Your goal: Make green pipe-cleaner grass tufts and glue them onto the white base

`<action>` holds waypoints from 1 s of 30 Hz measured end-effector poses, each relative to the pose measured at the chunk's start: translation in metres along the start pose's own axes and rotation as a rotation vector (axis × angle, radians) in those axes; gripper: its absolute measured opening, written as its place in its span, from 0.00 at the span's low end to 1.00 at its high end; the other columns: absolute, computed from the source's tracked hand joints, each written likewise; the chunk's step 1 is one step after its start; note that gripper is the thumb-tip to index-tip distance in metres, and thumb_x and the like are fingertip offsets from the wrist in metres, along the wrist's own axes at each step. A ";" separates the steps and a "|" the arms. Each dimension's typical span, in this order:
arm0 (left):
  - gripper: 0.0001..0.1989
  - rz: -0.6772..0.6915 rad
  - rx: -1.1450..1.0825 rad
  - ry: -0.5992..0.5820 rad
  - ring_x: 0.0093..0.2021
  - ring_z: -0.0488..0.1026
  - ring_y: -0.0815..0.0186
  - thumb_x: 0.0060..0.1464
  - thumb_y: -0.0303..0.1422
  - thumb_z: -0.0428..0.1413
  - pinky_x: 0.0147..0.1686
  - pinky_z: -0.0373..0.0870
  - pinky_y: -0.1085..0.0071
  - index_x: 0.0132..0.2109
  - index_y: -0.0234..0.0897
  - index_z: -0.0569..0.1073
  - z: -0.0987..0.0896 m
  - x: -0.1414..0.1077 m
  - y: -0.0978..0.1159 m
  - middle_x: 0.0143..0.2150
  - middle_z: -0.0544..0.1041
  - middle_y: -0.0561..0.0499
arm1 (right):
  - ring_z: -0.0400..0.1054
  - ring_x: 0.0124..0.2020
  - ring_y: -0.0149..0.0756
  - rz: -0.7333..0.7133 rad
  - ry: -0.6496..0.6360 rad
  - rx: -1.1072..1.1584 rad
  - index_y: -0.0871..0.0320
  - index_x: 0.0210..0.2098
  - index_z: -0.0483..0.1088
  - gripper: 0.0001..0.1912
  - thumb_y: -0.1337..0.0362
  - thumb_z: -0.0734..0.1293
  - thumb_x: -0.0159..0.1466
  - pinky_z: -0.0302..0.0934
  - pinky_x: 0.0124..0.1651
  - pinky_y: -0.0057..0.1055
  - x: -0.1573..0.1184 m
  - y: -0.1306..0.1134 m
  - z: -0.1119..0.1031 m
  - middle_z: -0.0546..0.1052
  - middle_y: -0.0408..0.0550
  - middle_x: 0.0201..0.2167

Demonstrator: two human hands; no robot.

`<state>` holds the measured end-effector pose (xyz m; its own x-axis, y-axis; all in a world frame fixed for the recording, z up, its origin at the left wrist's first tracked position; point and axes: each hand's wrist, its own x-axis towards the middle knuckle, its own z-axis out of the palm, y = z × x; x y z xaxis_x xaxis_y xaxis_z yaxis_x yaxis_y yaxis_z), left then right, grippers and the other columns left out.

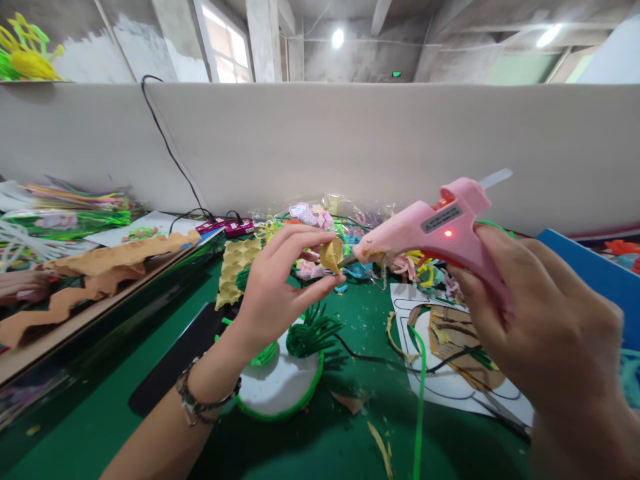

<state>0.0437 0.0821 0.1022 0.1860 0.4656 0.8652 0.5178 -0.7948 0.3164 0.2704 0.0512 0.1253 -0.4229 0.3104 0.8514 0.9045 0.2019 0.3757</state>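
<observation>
My left hand (280, 287) pinches a small cup-shaped yellow-tan piece (331, 256) between thumb and fingers. My right hand (545, 320) is wrapped round the handle of a pink glue gun (425, 230), whose red light is lit and whose clear glue stick pokes out at the back. The gun's nozzle is at the right edge of the yellow piece; whether it touches cannot be made out. Below my left hand lies a white disc (280, 390) with a green rim, bearing dark green tufts (313, 333) and a brighter green coil (264, 355), partly hidden by my wrist.
A yellow egg-carton sheet (235, 267) and a plastic bag of coloured pieces (325, 217) are behind. On the right lie a paper drawing (405, 313), scissors (505, 410) and a blue board (590, 273). Another person's hand (25, 285) shows at far left, near a cardboard strip (70, 307).
</observation>
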 end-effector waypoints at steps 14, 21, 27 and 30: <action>0.15 0.048 0.056 -0.047 0.38 0.70 0.68 0.46 0.29 0.59 0.34 0.71 0.72 0.43 0.37 0.69 0.002 -0.003 0.002 0.39 0.72 0.49 | 0.69 0.32 0.33 0.027 0.029 -0.035 0.65 0.46 0.62 0.24 0.52 0.61 0.59 0.58 0.26 0.24 0.000 -0.001 0.006 0.74 0.52 0.32; 0.15 0.091 0.117 -0.009 0.40 0.69 0.66 0.46 0.28 0.59 0.37 0.70 0.69 0.43 0.36 0.68 0.000 -0.002 0.004 0.39 0.71 0.48 | 0.68 0.30 0.30 0.007 0.024 -0.058 0.63 0.47 0.63 0.18 0.57 0.60 0.61 0.57 0.24 0.23 0.001 0.001 0.007 0.75 0.48 0.31; 0.14 0.100 0.134 0.018 0.40 0.69 0.65 0.47 0.28 0.58 0.34 0.70 0.68 0.43 0.38 0.68 -0.002 0.002 0.003 0.39 0.71 0.48 | 0.68 0.29 0.31 -0.034 0.013 -0.012 0.64 0.45 0.63 0.15 0.62 0.60 0.61 0.57 0.24 0.24 0.001 0.002 0.003 0.74 0.50 0.31; 0.14 0.101 0.134 0.015 0.40 0.69 0.65 0.47 0.28 0.58 0.33 0.70 0.68 0.44 0.39 0.68 -0.002 0.002 0.002 0.39 0.71 0.48 | 0.69 0.30 0.31 -0.030 0.017 -0.001 0.63 0.46 0.63 0.14 0.64 0.60 0.62 0.58 0.26 0.24 0.001 0.002 0.002 0.74 0.49 0.32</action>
<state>0.0434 0.0804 0.1054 0.2306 0.3792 0.8961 0.6040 -0.7778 0.1737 0.2715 0.0536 0.1259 -0.4486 0.2888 0.8458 0.8916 0.2095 0.4014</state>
